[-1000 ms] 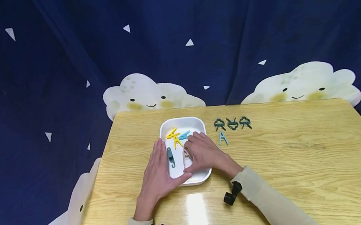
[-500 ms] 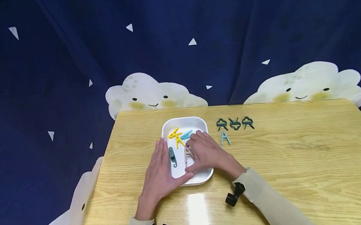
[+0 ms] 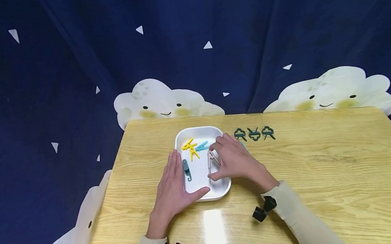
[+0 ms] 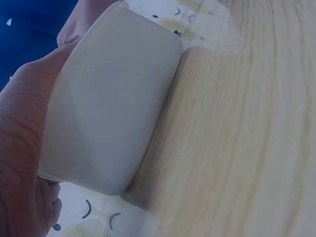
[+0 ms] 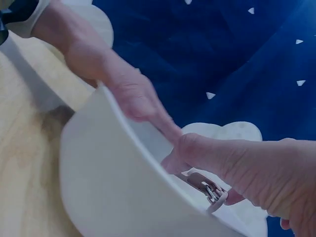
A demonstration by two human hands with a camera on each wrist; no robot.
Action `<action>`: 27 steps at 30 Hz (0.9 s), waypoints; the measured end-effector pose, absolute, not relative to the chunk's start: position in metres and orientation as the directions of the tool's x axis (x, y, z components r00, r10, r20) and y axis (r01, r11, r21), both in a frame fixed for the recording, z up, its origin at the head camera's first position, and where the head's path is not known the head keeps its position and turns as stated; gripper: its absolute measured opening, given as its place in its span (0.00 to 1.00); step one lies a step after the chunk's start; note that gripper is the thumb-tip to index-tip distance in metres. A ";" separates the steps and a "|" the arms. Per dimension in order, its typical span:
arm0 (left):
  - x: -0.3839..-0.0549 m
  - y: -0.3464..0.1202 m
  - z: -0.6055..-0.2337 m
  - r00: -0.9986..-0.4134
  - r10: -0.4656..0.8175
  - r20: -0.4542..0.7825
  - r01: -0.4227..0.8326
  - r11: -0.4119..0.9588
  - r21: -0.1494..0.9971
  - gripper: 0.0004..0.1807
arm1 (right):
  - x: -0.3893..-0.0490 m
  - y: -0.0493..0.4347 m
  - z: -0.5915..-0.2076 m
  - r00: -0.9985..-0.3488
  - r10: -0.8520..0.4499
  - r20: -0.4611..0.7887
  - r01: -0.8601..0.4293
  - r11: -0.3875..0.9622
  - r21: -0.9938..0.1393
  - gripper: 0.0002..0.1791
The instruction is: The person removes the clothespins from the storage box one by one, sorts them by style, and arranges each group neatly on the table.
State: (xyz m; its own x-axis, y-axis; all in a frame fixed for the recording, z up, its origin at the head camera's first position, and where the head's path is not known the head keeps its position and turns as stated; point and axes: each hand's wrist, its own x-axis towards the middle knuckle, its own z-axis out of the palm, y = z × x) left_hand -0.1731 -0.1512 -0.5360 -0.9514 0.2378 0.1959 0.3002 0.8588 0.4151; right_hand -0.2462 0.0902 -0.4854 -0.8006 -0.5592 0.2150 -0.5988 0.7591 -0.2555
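A white plastic basin (image 3: 202, 128) stands on the table. My left hand (image 3: 169, 188) steadies it, straight fingers along its left side and thumb stretched over the near rim. Inside the basin, my right hand (image 3: 238, 160) pinches a pale pink clothespin (image 3: 209, 162) between thumb and fingers. The clothespin's metal spring (image 5: 213, 192) shows in the right wrist view. Two yellow clothespins (image 3: 193, 152) and a light blue clothespin (image 3: 202, 146) lie toward the back of the basin. By its left wall lies a dark teal clip (image 3: 186, 169) with a hooked end.
Three dark green clips (image 3: 254, 134) with cloud-shaped tops form a row on the wooden table (image 3: 333, 168), right of the basin. Another light blue clothespin (image 3: 243, 145) beside them is mostly hidden by my right hand. A dark blue patterned curtain (image 3: 176, 48) hangs behind the table.
My right hand has moved right with the pink clothespin, toward the basin's right side, and now covers most of the blue clothespin on the table. The left hand keeps its place.
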 end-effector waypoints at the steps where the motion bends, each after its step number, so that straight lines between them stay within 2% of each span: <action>1: -0.173 -0.151 -0.536 -0.952 0.236 0.192 0.297 0.859 0.416 0.77 | -0.246 0.094 -0.484 -0.802 -0.554 0.225 -0.597 0.759 -0.259 0.44; 16: -0.173 -0.150 -0.535 -0.958 0.220 0.186 0.282 0.853 0.439 0.78 | -0.247 0.157 -0.471 -0.829 -0.474 0.298 -0.548 0.796 -0.258 0.46; 27: -0.172 -0.151 -0.535 -0.958 0.219 0.187 0.282 0.848 0.450 0.77 | -0.253 0.195 -0.485 -0.873 -0.410 0.266 -0.478 0.830 -0.287 0.46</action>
State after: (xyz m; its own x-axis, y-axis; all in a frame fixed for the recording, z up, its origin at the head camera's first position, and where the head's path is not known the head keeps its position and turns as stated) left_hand -0.1724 -0.1507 -0.5348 -0.9576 0.2191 0.1871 0.2818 0.8476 0.4496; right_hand -0.2531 0.1954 -0.4853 -0.8725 -0.4098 0.2659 -0.4775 0.8303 -0.2872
